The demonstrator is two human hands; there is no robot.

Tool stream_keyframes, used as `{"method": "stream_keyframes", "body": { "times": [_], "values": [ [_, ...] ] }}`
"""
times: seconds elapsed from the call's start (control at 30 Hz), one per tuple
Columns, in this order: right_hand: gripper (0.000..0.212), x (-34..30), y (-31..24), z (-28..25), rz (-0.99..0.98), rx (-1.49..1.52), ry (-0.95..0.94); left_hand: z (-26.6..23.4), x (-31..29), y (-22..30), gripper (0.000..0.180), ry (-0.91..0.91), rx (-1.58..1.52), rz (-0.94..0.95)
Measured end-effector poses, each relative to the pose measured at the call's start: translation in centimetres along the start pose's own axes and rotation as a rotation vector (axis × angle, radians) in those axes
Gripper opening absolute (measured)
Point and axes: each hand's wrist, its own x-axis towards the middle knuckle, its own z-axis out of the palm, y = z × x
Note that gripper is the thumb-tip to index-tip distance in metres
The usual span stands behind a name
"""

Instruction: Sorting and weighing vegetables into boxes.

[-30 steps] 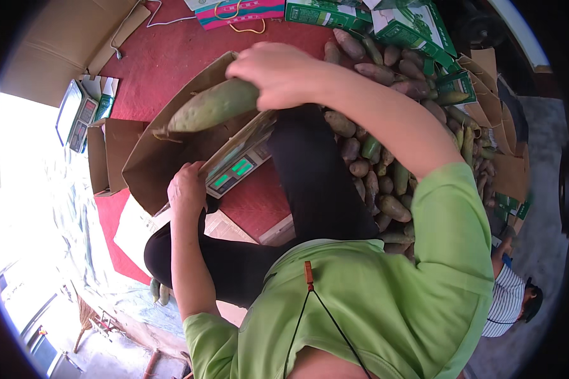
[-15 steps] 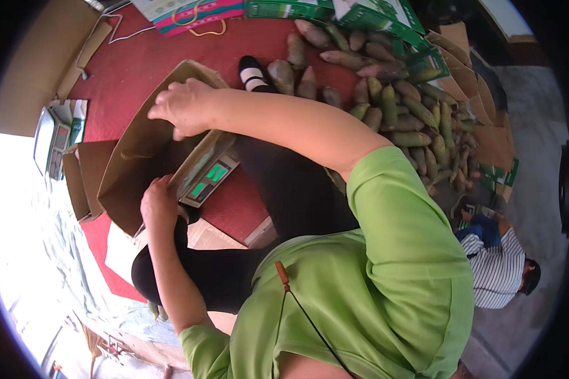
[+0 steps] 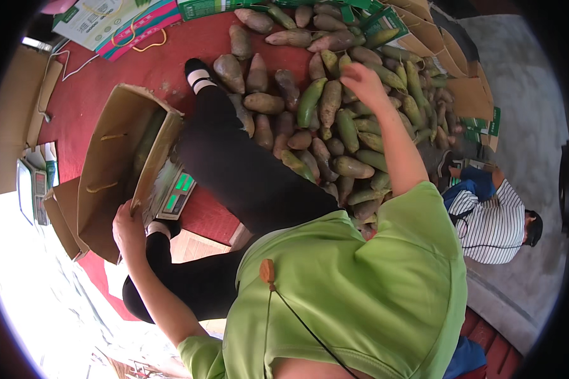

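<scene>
My left hand (image 3: 128, 230) pinches the near edge of an open brown cardboard box (image 3: 104, 167) with yellow cord handles inside. A dark green, long vegetable (image 3: 147, 142) shows partly in the box. The box sits on a weighing scale (image 3: 178, 192) with lit green displays, its platform mostly hidden. Off to the right, my right hand (image 3: 365, 83) hovers over a heap of green and purplish-brown root vegetables (image 3: 351, 129) that look like radishes. Its fingers are loosely apart, with nothing seen in them.
A second scale (image 3: 35, 183) stands at the far left, beside a smaller cardboard box (image 3: 63, 211). Gift bags (image 3: 133, 31) and green cartons (image 3: 212, 7) line the back. My legs (image 3: 246, 164) lie between box and heap. A person in a striped shirt (image 3: 493, 218) is at the right.
My right hand has left the box and swung right, over the vegetable heap. My left hand stays on the box edge. The view has shifted right, showing more of the heap.
</scene>
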Motion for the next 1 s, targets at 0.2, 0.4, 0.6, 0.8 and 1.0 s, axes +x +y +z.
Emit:
{"method": "stream_keyframes", "body": {
  "times": [0.2,0.4,0.6,0.8,1.0],
  "values": [
    [0.034,-7.7,14.7,-0.4,0.349,-0.348,-0.007,0.3,-0.4,-0.5,0.023,0.018,-0.042,0.021],
    [0.026,-11.6,14.8,2.4,0.461,-0.887,-0.188,0.5,-0.1,-0.5,0.024,0.041,-0.052,0.016],
    [0.035,-11.6,14.4,4.0,0.452,-1.046,-0.427,0.7,-0.2,-0.5,0.028,0.036,-0.06,-0.019],
    [0.03,-11.7,14.2,4.2,0.391,-1.145,-0.426,0.7,-0.2,-0.6,0.029,0.07,-0.07,-0.013],
    [0.021,-12.6,14.6,3.2,0.328,-1.107,-0.287,0.8,-0.8,-0.6,0.028,0.08,-0.096,-0.049]
  ]
}}
